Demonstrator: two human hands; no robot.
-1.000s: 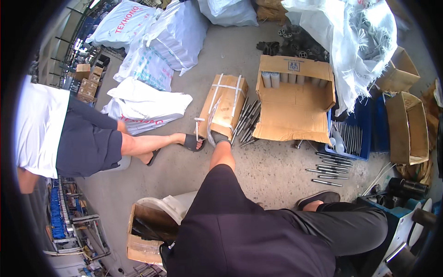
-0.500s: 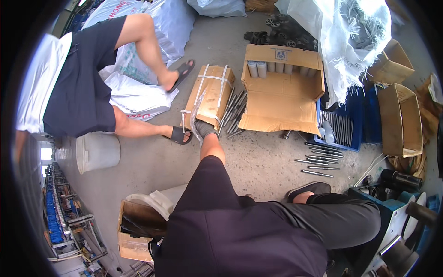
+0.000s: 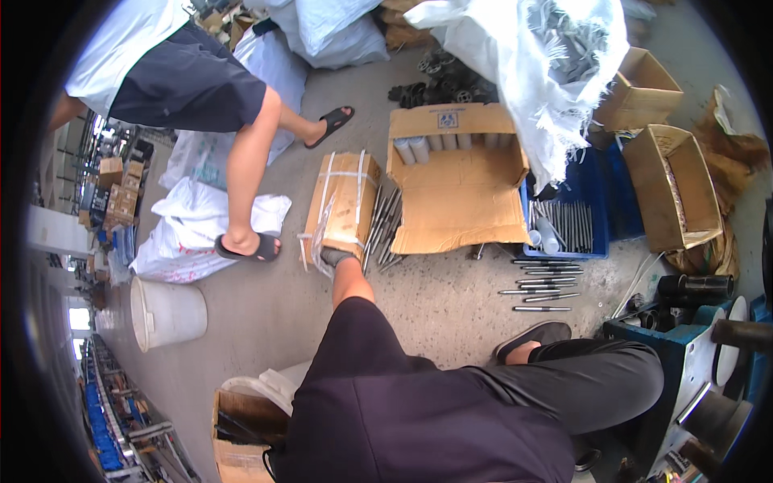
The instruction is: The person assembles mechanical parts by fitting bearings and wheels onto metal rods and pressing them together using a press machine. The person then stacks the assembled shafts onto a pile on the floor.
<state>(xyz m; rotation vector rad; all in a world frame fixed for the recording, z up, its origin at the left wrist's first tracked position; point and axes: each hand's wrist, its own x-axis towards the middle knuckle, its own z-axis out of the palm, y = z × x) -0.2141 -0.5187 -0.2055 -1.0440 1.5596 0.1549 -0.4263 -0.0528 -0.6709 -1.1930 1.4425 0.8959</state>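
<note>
A grey-gloved hand, my left hand [image 3: 335,258], touches the near end of a strapped brown carton [image 3: 346,197] on the floor. Its fingers are hidden at the carton's edge and under clear plastic, so I cannot tell their grip. White straps cross the carton, and loose plastic hangs along its left side. Right beside it lies a bundle of metal rods [image 3: 383,225]. An opened cardboard box [image 3: 459,213] stands farther right, with several grey cylinders [image 3: 415,150] along its far side. My right hand is out of view.
Another person's sandalled foot [image 3: 250,245] stands by white sacks [image 3: 193,221] at left, near a white bucket [image 3: 173,314]. To the right are loose rods [image 3: 547,283], a blue bin [image 3: 596,249] and more cartons [image 3: 672,189]. A machine [image 3: 684,354] stands near my right knee.
The other person has stepped and shifted toward the upper left, one foot now in front of the white sack. My view has shifted, while my left hand stays at the carton's near end.
</note>
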